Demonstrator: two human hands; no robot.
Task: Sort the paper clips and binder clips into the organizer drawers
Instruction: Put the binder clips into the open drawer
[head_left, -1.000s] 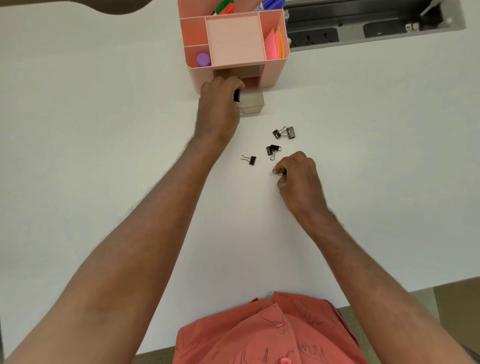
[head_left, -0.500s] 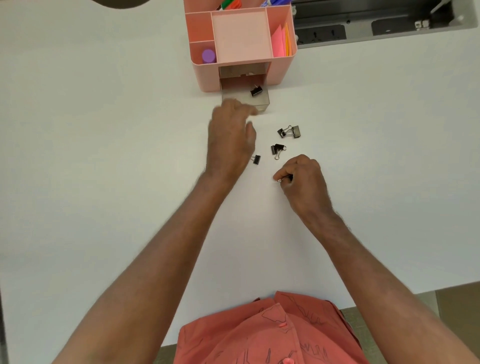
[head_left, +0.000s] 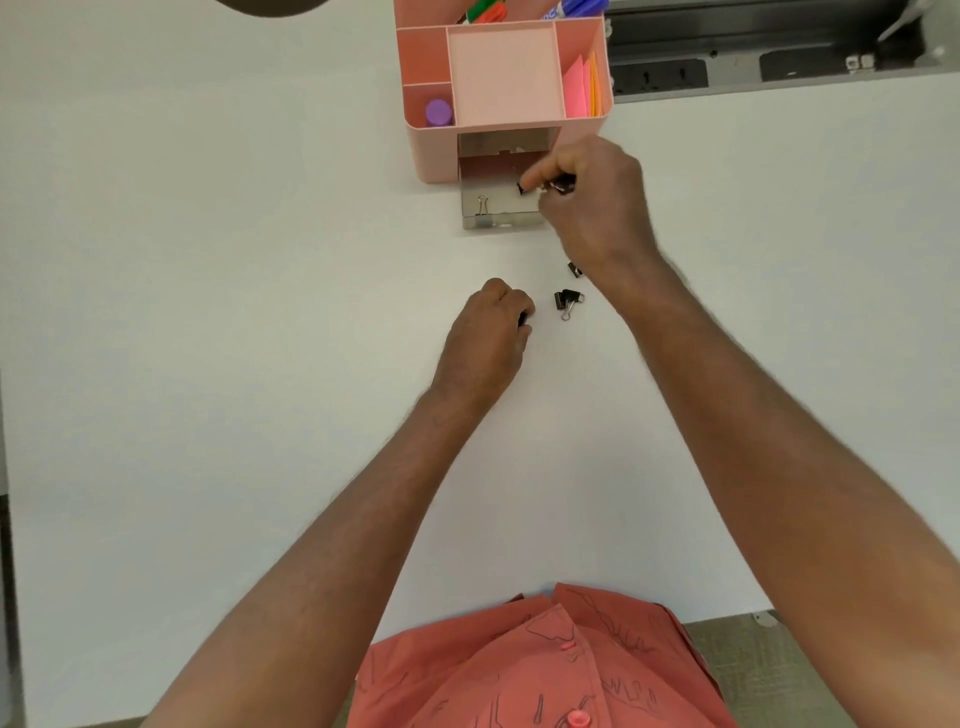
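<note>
R hand (head_left: 592, 202): hovering over the front-right corner of the open drawer (head_left: 500, 221), fingers (head_left: 540, 174) curled tight, thumb & index pinching a black binder clip (head_left: 521, 188) above the drawer's inside; more metal/black clip parts showing in the same grip, can't tell how many.
L hand (head_left: 488, 338): sitting on the tabletop (head_left: 208, 312) well in front of the drawer, fingers curled in a fist w/ something small & black (head_left: 523, 319) peeking out at the fingertips; prob. a clip, can't tell for sure.
Drawer: pulled out of the pink organizer (head_left: 436, 150), one silver-handled clip (head_left: 483, 208) lying inside at its left.
Loose clips: black pair (head_left: 567, 299) lying on the tabletop in front of the drawer, betw. the two hands; another (head_left: 573, 269) just beside the R wrist, partly hidden.
Organizer top: purple cap (head_left: 439, 111) in the front-left compartment, pink/orange notes (head_left: 584, 88) at right.
</note>
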